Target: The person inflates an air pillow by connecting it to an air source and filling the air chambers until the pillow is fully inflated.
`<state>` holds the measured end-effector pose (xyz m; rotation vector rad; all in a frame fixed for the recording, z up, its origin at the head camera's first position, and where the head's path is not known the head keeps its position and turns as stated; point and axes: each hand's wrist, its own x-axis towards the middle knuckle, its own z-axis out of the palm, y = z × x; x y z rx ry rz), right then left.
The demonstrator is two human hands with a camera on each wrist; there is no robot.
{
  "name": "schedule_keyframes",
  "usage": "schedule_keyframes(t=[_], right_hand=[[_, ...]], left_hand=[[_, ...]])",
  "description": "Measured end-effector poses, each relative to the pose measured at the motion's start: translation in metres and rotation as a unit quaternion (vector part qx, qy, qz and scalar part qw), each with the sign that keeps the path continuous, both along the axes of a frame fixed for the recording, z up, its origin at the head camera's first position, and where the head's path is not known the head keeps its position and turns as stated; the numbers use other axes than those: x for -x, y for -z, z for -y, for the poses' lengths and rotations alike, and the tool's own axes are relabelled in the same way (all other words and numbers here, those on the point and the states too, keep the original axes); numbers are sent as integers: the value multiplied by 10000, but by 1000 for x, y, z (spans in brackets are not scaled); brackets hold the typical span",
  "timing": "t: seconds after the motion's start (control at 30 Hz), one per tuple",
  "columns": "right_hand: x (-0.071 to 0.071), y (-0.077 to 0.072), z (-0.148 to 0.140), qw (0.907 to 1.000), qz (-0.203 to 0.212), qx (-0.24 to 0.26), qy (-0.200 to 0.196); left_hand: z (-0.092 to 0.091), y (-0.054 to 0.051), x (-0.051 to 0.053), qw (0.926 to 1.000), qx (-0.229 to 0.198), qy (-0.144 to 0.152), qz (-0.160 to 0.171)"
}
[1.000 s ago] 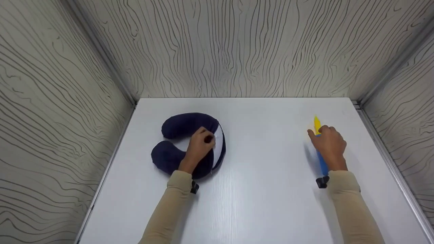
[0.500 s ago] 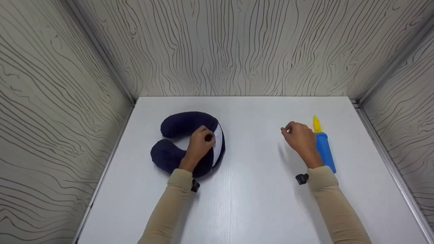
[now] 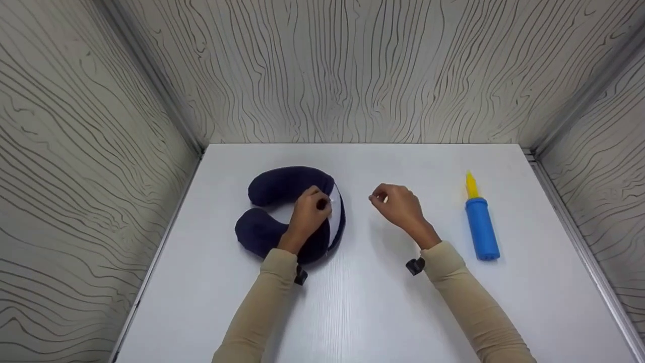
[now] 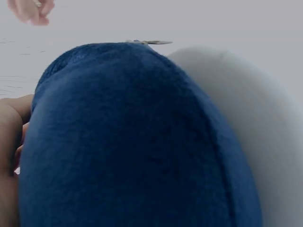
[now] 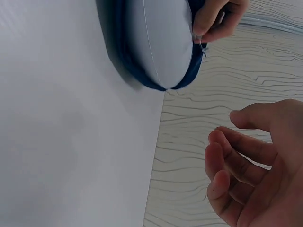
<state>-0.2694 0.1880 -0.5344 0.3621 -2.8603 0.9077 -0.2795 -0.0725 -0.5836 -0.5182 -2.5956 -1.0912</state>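
Note:
A dark blue U-shaped neck pillow [image 3: 282,184] lies on the left of the white table, its cover parted along the outer curve and showing a white inner bladder [image 5: 163,35]. My left hand [image 3: 309,212] reaches across it and pinches a small pale piece [image 5: 197,35] at the bladder's edge; its exact shape is mostly hidden by the fingers. Right of the pillow, my right hand [image 3: 400,205] hovers apart from it. In the right wrist view its fingers [image 5: 239,161] are loosely bent, the thumb stands off them, and nothing is held.
A blue hand pump [image 3: 482,229] with a yellow nozzle [image 3: 471,185] lies on the right of the white table [image 3: 363,302]. Patterned panels [image 3: 322,70] enclose the table at the back and both sides.
My right hand has moved left from over the pump toward the pillow, uncovering the pump. My left hand keeps its pinch, and it and the pillow have shifted slightly right.

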Motion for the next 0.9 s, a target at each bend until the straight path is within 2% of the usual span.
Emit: schedule_keyframes(t=[0.37,0.53,0.63,0.77,0.9], right_hand=[[8,9,41,9985,216,237,-449],[10,17,50,9955,468,570,-595],[12,21,53,9904,716,969,-684],[15,26,53,9788,1099,1603,-639],[19,29,53,9709,1377,1845,-653]], left_hand=[[-10,1,3,9999,120,117,32],[-10,2,5,9997,138,161,-72],[-10,2,6,9997,129,202,-75],[-9,2,5,9997,102,221,-32],[-9,3,4,9997,117,211,-21]])
